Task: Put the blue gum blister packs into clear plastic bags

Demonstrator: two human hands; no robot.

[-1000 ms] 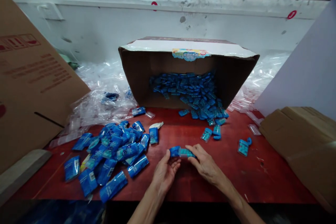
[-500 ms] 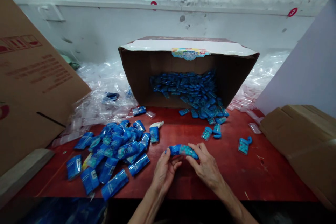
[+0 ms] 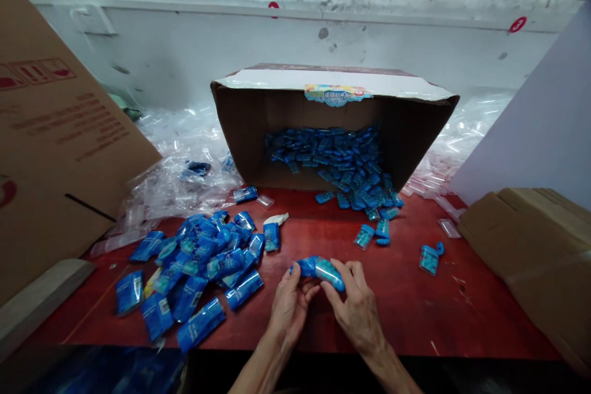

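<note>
Above the red tabletop, my left hand (image 3: 290, 305) pinches a small blue printed sachet (image 3: 306, 267) by its left end. My right hand (image 3: 359, 308) grips a small clear case (image 3: 329, 273) of turquoise pellets with a blue cap, thumb below and fingers above. The case meets the sachet's right end; whether it sits partly inside, I cannot tell. To the left lies a heap of blue filled sachets (image 3: 198, 252). A single sachet (image 3: 271, 237) lies apart, just up and left of my hands. A few loose cases (image 3: 364, 236) lie beyond my right hand.
A cardboard box (image 3: 397, 154) on its side opens toward me, with many blue-capped cases (image 3: 332, 154) spilling out. Clear plastic packaging (image 3: 184, 166) is piled left of it. Cartons stand at the left (image 3: 60, 154) and right (image 3: 521, 246). One case (image 3: 429, 258) lies far right.
The case in my right hand has tilted further down at its capped end, and my right hand has shifted slightly down. My left hand keeps its hold on the sachet.
</note>
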